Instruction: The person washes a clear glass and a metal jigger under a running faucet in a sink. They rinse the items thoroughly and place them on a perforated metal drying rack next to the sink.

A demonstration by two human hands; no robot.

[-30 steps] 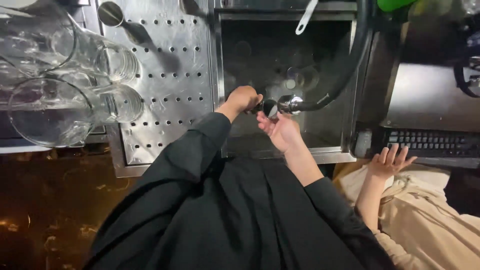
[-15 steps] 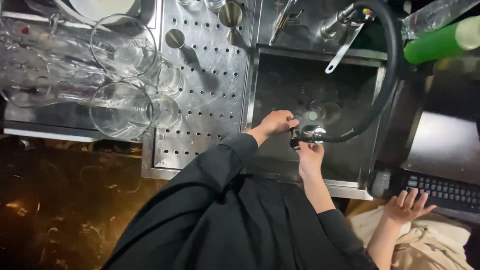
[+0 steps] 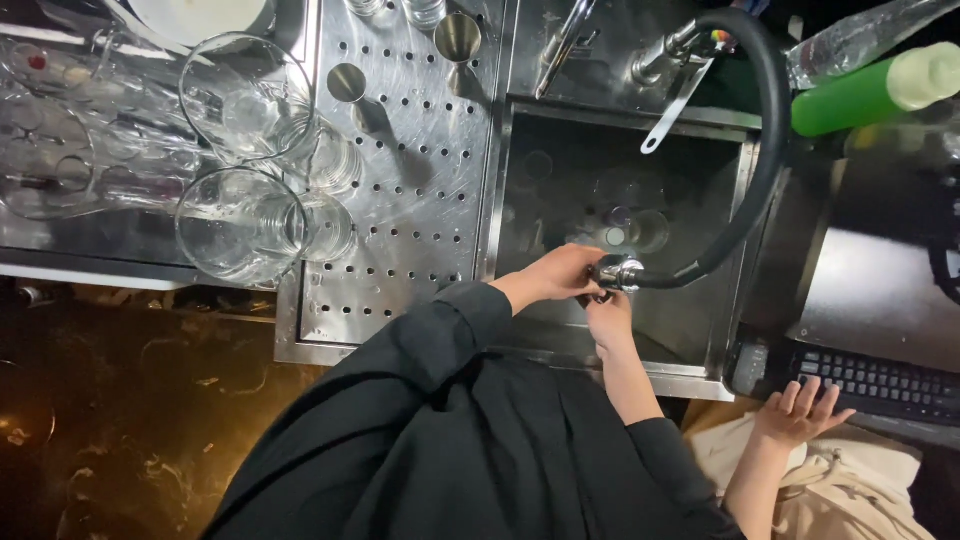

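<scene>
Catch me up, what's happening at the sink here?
A person in black sleeves stands over a steel sink. Their left hand and right hand are together at the metal nozzle of a black spray hose, low in the basin. What the hands grip beneath the nozzle is hidden. Left of the sink, glass pitchers and metal jiggers stand on a perforated drainboard. At lower right another person's hand rests by a keyboard.

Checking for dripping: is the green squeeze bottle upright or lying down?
Lying down: the green squeeze bottle rests on its side beside the steel sink.
</scene>
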